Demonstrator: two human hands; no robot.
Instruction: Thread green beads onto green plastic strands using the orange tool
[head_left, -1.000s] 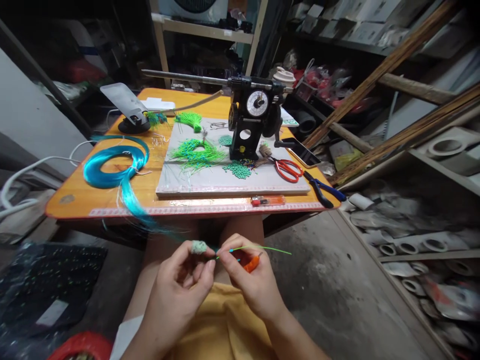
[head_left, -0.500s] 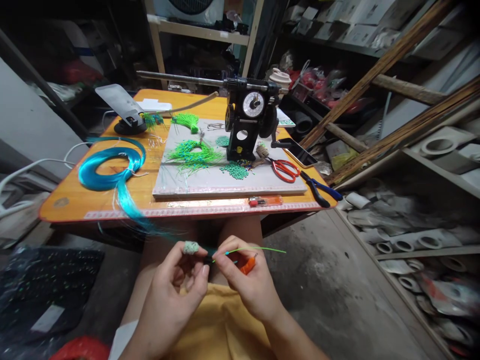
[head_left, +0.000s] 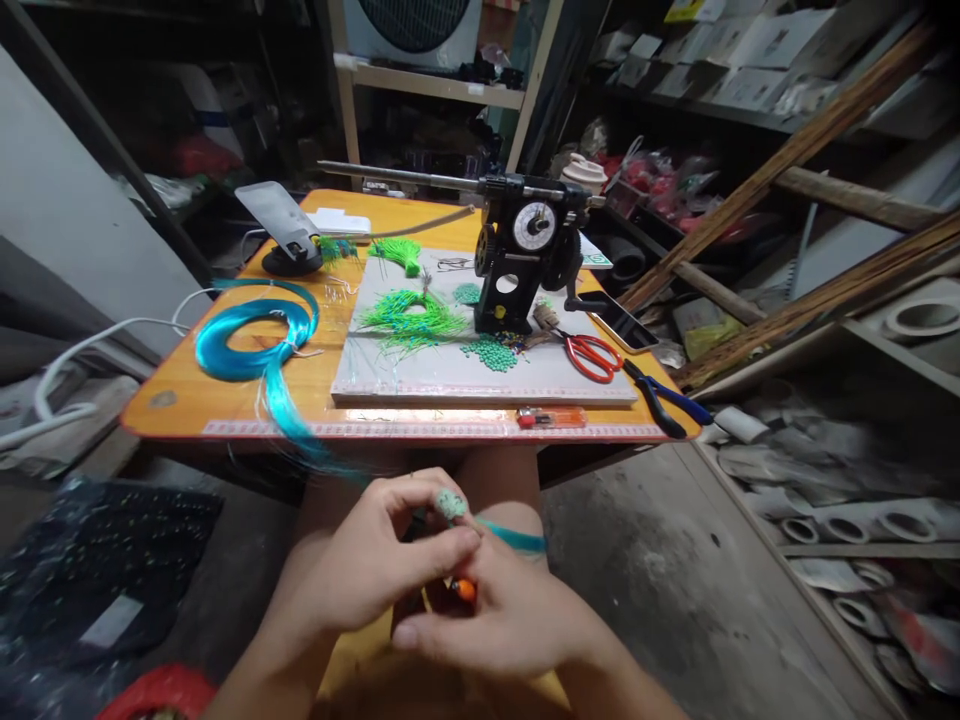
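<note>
My left hand (head_left: 405, 548) has its thumb and forefinger closed together over the back of my right hand. Greenish tape (head_left: 450, 503) wraps the left forefinger; whatever this pinch holds is hidden. Below it and to the right, my right hand (head_left: 499, 610) is turned inward, fingers curled and thumb pointing left. A small orange-handled tool (head_left: 465, 590) shows in its grip, most of it covered. Past the hands, a strip of teal filament (head_left: 517, 537) lies across my thigh. No green strand is visible at the hands.
On the orange table (head_left: 172, 405) lie a coil of teal filament (head_left: 225, 340), bright green strands (head_left: 412, 320), turquoise beads (head_left: 491, 352), red-handled scissors (head_left: 592, 357), pliers (head_left: 664, 395) and a lighter (head_left: 551, 417). A black hand-cranked winder (head_left: 517, 250) stands on the board.
My right hand has rolled over, and the green strand and bead it pinched have gone from view. My left hand has moved right, onto it. The view has shifted, so the table appears farther right.
</note>
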